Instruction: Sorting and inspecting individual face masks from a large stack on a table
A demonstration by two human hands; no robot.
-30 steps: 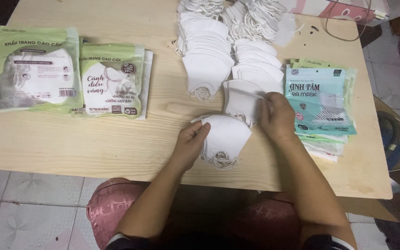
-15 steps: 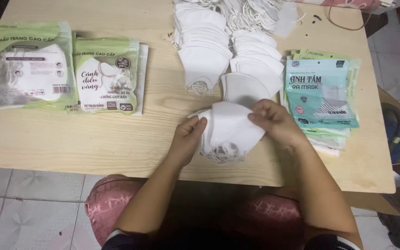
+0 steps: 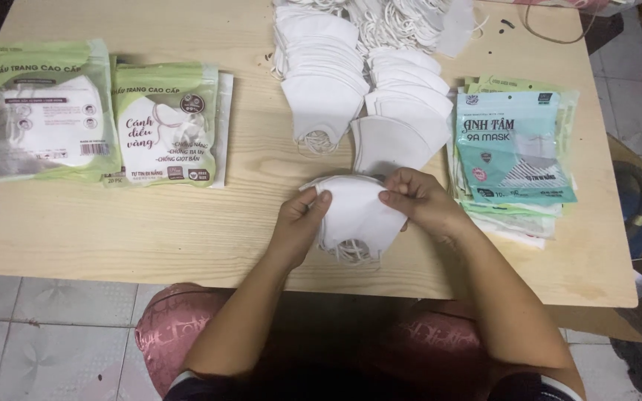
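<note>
Two hands, left hand (image 3: 300, 221) | right hand (image 3: 419, 199), clamped on mask bundle (image 3: 354, 212) | two green packs (image 3: 98, 111)

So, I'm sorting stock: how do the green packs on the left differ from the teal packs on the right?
The green packs lie side by side, bulging with white masks; the teal packs sit stacked and flat. Green packs lie far from both hands, teal beside the right hand. Both are printed plastic pouches.
</note>
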